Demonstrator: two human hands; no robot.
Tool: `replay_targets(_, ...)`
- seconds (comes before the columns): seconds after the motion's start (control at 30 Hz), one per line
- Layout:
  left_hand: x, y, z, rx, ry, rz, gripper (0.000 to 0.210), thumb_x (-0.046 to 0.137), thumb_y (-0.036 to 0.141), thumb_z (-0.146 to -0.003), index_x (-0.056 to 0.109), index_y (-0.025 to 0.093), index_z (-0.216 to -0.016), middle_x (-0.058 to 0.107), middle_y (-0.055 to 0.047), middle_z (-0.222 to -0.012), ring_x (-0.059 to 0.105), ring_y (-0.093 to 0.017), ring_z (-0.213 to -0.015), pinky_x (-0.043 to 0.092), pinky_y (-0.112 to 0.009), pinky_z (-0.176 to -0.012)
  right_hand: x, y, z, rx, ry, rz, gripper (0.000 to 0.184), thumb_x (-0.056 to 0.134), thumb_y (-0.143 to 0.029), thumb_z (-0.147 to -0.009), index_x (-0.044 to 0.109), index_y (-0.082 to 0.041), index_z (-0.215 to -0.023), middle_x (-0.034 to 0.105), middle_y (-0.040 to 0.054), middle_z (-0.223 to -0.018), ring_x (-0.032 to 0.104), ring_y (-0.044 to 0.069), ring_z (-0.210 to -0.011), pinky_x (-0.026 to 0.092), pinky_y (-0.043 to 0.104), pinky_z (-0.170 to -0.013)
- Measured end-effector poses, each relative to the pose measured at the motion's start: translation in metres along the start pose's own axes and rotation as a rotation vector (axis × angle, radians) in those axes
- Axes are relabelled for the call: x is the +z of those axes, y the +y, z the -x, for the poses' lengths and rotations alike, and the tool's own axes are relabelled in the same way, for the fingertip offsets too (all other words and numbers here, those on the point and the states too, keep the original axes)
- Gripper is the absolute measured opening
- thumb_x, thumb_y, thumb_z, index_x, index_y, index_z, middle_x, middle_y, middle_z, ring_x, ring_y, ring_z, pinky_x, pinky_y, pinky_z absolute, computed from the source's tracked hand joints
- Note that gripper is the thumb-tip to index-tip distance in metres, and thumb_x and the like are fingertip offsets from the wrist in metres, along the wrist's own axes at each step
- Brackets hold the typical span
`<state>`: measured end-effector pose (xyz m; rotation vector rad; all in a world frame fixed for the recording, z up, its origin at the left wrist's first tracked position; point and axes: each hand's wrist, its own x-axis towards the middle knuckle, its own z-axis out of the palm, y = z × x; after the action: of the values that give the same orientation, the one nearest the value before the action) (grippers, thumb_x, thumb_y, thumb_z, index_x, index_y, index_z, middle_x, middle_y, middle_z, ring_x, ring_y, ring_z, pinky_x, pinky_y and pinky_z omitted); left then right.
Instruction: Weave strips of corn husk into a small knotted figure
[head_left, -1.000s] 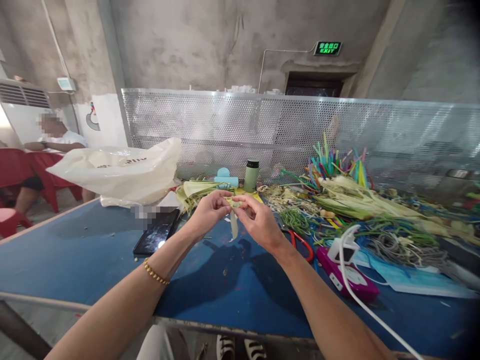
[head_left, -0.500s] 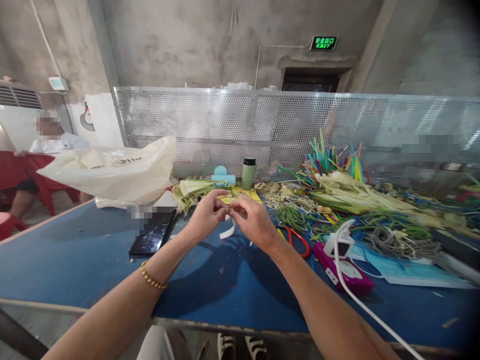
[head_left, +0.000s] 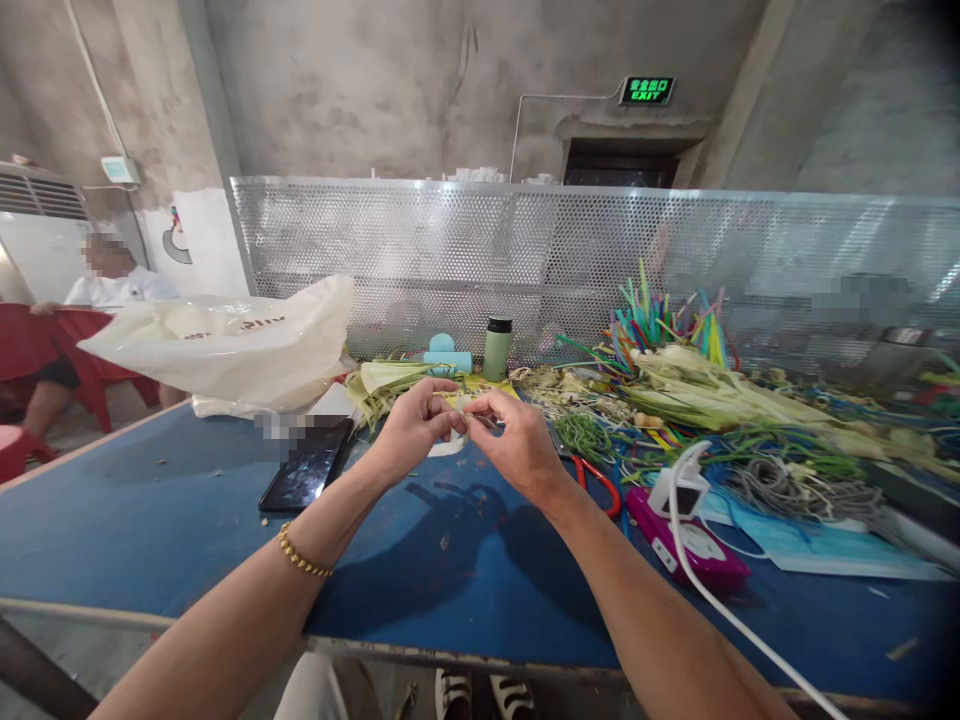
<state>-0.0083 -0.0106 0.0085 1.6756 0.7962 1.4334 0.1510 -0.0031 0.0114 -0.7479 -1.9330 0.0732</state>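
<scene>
Above the middle of the table, my left hand [head_left: 417,428] and my right hand [head_left: 513,436] meet at the fingertips. Both are closed in a pinch on a small pale strip [head_left: 448,448], whose curled white end hangs below the left fingers. Its material is hard to make out, and the fingers hide the part between them. Just beyond the left hand lies a bunch of pale green husks [head_left: 390,380]. Red-handled scissors [head_left: 604,486] rest by the right wrist, partly hidden by it.
On the blue table [head_left: 187,520] are a dark tablet [head_left: 306,472] and a plastic bag [head_left: 225,345] at left. A green bottle [head_left: 496,348] stands behind. Right are husks [head_left: 697,385], cords [head_left: 806,485], a purple power strip [head_left: 694,550] and a white cable [head_left: 720,600]. A person [head_left: 124,283] sits far left.
The right fingers have shifted slightly, with the thumb and forefinger more spread out. The strip's white end hung lower before and now lies higher, close under the left fingers.
</scene>
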Motion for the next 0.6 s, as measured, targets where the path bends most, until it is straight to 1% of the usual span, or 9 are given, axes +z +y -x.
replay_targets(0.13,-0.0009,-0.0013,-0.0002,0.01,0.001,-0.007,0.036,0.066,0.023,-0.078,0.05,0.011,-0.108,0.062,0.001,-0.064,0.051,-0.009,-0.054,0.04,-0.024,-0.055,-0.001,-0.0007,-0.0002,0.005,0.008,-0.005,0.007,0.058,-0.015,-0.079,0.063,-0.018,-0.082,0.071,0.0054,-0.077,0.066,0.016,-0.07,0.05,0.027,-0.066)
replay_targets(0.37,-0.0013,-0.0011,-0.0005,0.012,0.003,-0.01,0.037,0.067,0.023,-0.077,0.051,0.011,-0.109,0.063,0.001,-0.065,0.052,-0.009,-0.054,0.04,-0.024,-0.054,0.0005,0.0003,0.0,0.056,0.006,-0.045,0.004,0.06,-0.018,-0.079,0.064,-0.018,-0.081,0.071,0.005,-0.079,0.066,0.017,-0.072,0.051,0.028,-0.068)
replay_targets(0.47,-0.0011,-0.002,-0.0008,0.001,0.005,-0.037,0.031,0.065,0.021,-0.078,0.052,0.012,-0.104,0.063,0.001,-0.064,0.052,-0.01,-0.054,0.04,-0.023,-0.054,0.0014,0.0031,-0.0001,0.124,-0.034,-0.151,0.006,0.061,-0.022,-0.08,0.063,-0.018,-0.085,0.071,0.0055,-0.08,0.067,0.017,-0.071,0.053,0.029,-0.067)
replay_targets(0.6,-0.0014,-0.0027,-0.0014,-0.023,0.042,-0.037,0.017,0.064,0.021,-0.077,0.054,0.015,-0.089,0.063,0.0,-0.062,0.052,-0.01,-0.051,0.04,-0.024,-0.053,-0.0005,0.0077,-0.0012,0.252,-0.104,-0.334,0.015,0.058,-0.025,-0.084,0.06,-0.017,-0.097,0.07,0.0039,-0.077,0.068,0.016,-0.065,0.054,0.029,-0.063)
